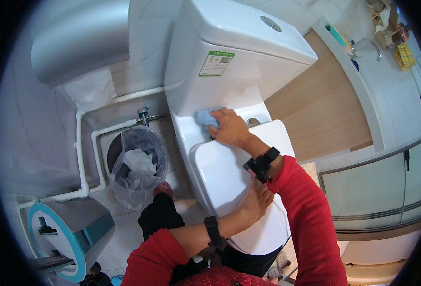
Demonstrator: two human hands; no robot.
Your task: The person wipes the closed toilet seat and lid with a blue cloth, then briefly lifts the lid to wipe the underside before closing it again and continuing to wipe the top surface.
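Right hand (230,127) has thumb and fingers closed on light-blue cloth (205,117), pressing it on the ledge between toilet tank (241,66) and hinge end of closed toilet lid (229,171). Left hand (255,204) rests on lid, fingers loosely spread, tips partly behind right forearm. Cloth sits at ledge's left part, below tank's green-edged label (216,63). Black bands on both wrists, red sleeves. Left of toilet: trash bin (114,151) with clear liner, white paper (140,162) inside; white pipes (81,148) along wall.
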